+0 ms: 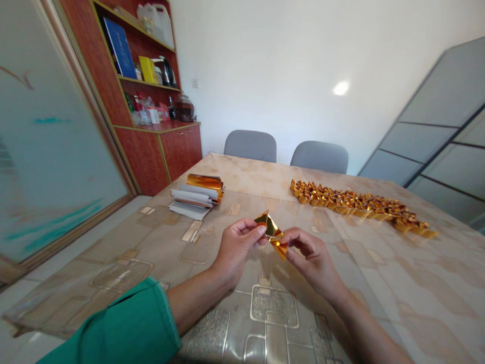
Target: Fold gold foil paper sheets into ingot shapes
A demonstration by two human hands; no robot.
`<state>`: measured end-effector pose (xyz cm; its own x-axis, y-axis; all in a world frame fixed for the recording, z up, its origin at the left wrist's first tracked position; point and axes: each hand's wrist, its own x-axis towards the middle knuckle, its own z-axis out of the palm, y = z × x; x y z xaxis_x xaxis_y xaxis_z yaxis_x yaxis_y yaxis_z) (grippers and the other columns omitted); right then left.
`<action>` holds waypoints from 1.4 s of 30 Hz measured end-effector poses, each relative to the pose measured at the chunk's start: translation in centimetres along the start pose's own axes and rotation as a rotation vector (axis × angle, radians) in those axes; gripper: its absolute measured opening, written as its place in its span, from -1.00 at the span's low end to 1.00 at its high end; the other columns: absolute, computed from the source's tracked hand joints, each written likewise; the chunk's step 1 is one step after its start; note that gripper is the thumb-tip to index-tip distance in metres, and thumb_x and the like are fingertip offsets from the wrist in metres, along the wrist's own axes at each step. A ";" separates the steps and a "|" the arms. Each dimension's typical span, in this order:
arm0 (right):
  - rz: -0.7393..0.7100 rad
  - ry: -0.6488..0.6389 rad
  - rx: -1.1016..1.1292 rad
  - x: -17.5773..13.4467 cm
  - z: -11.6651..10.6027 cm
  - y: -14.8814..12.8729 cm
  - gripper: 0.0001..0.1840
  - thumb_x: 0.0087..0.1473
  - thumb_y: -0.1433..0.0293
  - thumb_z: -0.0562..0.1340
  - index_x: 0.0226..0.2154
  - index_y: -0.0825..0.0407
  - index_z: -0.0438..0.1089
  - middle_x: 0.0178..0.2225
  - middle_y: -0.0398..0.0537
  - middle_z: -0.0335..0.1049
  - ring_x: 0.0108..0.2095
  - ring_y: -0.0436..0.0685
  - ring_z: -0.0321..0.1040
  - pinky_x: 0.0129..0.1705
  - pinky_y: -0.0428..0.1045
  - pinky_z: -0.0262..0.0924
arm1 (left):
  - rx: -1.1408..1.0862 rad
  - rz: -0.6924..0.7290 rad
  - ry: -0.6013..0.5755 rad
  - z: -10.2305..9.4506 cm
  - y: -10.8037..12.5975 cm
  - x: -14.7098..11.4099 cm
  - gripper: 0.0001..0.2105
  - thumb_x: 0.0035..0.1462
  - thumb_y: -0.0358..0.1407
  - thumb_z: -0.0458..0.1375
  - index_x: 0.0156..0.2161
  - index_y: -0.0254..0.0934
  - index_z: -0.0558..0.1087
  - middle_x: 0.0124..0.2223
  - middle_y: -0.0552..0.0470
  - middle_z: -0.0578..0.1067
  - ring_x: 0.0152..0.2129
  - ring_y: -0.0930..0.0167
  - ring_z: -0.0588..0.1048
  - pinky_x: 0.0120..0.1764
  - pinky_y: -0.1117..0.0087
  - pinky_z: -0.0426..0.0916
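A shiny gold foil paper [273, 230], partly folded with a pointed top corner, is held between both hands above the table. My left hand [242, 245] pinches its left side between thumb and fingers. On the right edge, my right hand [308, 253] grips the foil paper with thumb and index finger. Some of the paper is hidden behind the fingers. Beyond my left hand lies a stack of foil sheets [195, 194], gold on one side and grey-white on the other. To the right, several folded gold pieces [352, 202] sit in long packed rows.
A patterned cloth covers the table [235, 313]. Behind its far edge stand two grey chairs [250, 145] [320, 155]. A red-brown cabinet [159, 146] with bottles and a kettle is at the back left, beside a glass sliding door [56, 131].
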<state>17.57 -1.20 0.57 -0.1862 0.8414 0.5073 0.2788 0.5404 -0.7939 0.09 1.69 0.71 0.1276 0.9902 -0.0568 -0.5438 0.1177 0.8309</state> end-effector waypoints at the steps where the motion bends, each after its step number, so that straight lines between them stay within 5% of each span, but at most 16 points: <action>1: -0.004 0.001 -0.006 0.0 0.0 0.0 -0.93 0.12 0.44 0.28 -0.30 -0.06 0.45 -0.35 -0.11 0.48 -0.35 0.09 0.40 -0.29 0.00 0.30 | 0.009 0.005 0.003 0.0 0.0 0.0 -0.72 -0.24 -0.29 0.47 -0.47 -0.34 0.47 -0.48 0.10 0.55 -0.57 0.54 0.49 -0.42 0.54 0.39; 7: -0.036 0.031 -0.010 0.1 0.0 -0.1 -0.82 0.09 0.48 0.28 -0.23 -0.09 0.45 -0.35 -0.12 0.47 -0.39 0.08 0.38 -0.34 -0.02 0.29 | 0.007 -0.003 0.006 -0.1 -0.1 0.1 -0.73 -0.24 -0.29 0.46 -0.48 -0.34 0.47 -0.46 0.08 0.56 -0.56 0.52 0.49 -0.40 0.51 0.40; 17: -0.035 -0.112 -0.047 0.4 -0.9 0.0 -0.89 0.21 0.36 0.26 -0.28 -0.06 0.54 -0.31 -0.07 0.55 -0.30 0.13 0.47 -0.24 0.03 0.30 | 0.108 0.034 -0.002 -0.2 -0.4 -0.1 -0.76 -0.19 -0.29 0.44 -0.47 -0.35 0.49 -0.50 0.06 0.56 -0.57 0.51 0.50 -0.43 0.53 0.36; 28: 0.105 0.063 -0.109 0.4 0.6 0.2 -0.76 0.12 0.31 0.23 -0.54 0.02 0.38 -0.57 -0.15 0.36 -0.54 0.03 0.25 -0.48 -0.07 0.15 | 0.124 0.013 -0.039 -0.1 -0.8 -0.4 -0.73 -0.22 -0.24 0.46 -0.48 -0.36 0.52 -0.49 0.05 0.57 -0.56 0.51 0.50 -0.42 0.54 0.40; 42: 0.066 -0.016 -0.363 0.4 0.6 -0.7 -0.77 0.15 0.41 0.19 -0.52 0.04 0.42 -0.54 -0.11 0.34 -0.51 0.06 0.26 -0.43 -0.05 0.08 | 0.210 0.039 -0.073 -0.2 -1.3 -0.5 -0.76 -0.24 -0.22 0.46 -0.52 -0.35 0.57 -0.55 0.08 0.53 -0.58 0.53 0.45 -0.47 0.57 0.36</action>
<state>16.74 -1.23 1.12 -0.1707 0.8757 0.4516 0.6066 0.4546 -0.6522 0.60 1.10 -0.41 0.1737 0.9847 0.0117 -0.3662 0.0536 0.9290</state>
